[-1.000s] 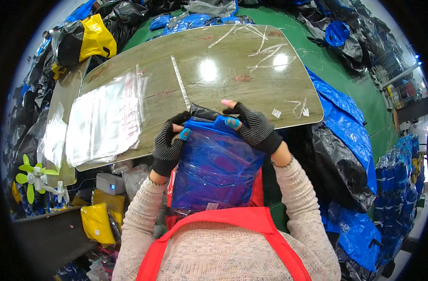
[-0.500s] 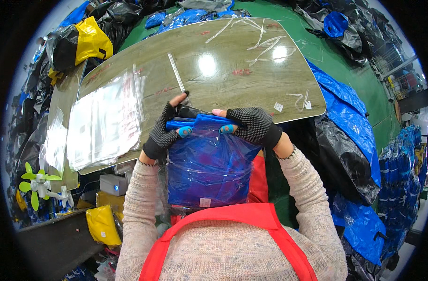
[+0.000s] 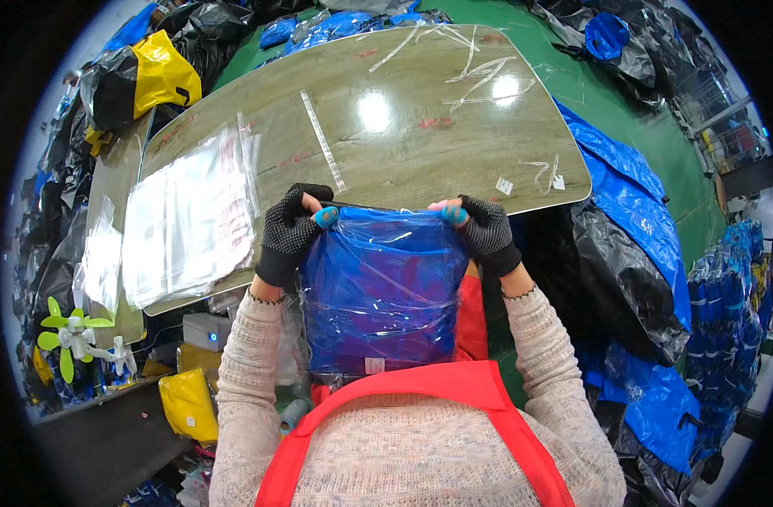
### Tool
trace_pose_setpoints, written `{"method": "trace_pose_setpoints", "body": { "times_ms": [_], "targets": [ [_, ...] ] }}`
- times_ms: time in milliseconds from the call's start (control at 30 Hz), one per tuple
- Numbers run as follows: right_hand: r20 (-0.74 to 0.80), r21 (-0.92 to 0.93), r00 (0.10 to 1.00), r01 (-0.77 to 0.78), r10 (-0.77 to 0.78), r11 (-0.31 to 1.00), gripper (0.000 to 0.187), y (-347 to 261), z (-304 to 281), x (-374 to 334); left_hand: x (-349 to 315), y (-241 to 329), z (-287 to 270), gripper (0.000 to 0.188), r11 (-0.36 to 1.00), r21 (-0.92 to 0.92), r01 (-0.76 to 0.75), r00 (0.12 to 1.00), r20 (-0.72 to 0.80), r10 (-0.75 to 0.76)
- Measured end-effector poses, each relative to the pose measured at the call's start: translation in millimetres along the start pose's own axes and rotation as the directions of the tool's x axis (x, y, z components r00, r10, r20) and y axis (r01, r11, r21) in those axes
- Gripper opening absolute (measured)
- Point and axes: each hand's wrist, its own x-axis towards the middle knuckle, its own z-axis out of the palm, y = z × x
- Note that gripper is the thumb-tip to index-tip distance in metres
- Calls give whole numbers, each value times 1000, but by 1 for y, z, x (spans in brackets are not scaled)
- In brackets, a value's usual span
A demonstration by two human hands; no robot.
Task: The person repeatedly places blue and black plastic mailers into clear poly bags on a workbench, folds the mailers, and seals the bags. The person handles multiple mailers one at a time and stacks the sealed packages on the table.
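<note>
A folded blue sheet-like item sits inside a clear plastic bag (image 3: 382, 296), held upright against my red apron, with a small white label low on it. My left hand (image 3: 295, 232), in a black dotted fingerless glove, pinches the bag's upper left corner. At the upper right corner my right hand (image 3: 479, 228), gloved the same way, grips the bag's rim. Both thumbs wear blue coverings and press on the near side. The bag's top edge stretches between the two hands, close to the table's near edge.
On the wood-patterned table (image 3: 386, 160) lie a stack of clear plastic bags (image 3: 188, 220), a white measuring strip (image 3: 322, 142) and plastic scraps. At lower left are a small green fan (image 3: 69, 334) and a yellow package (image 3: 188, 407). Blue and black sheeting (image 3: 627, 228) hangs at right.
My hands have moved apart along the bag's top. The blue and black folds that stuck out above now lie down inside, and the bag's upper edge is drawn straight.
</note>
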Motion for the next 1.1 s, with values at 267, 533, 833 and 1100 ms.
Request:
{"method": "trace_pose_setpoints", "body": {
  "times_ms": [267, 533, 833, 1100],
  "targets": [
    [-152, -58, 982, 107, -115, 993, 30, 9, -4, -14, -18, 7, -16, 31, 995, -97, -22, 997, 67, 28],
    [-368, -475, 879, 102, -302, 874, 27, -22, -8, 11, 3, 20, -8, 29, 997, 46, -55, 992, -107, 60],
    [120, 166, 971, -227, 209, 960, 39, -19, -28, 45, 15, 8, -18, 22, 977, -129, 171, 984, -21, -175],
    [-112, -486, 979, 94, -168, 869, 20, 5, -16, 39, 20, 4, -25, 25, 994, 96, -48, 980, -191, 65]
  ]
}}
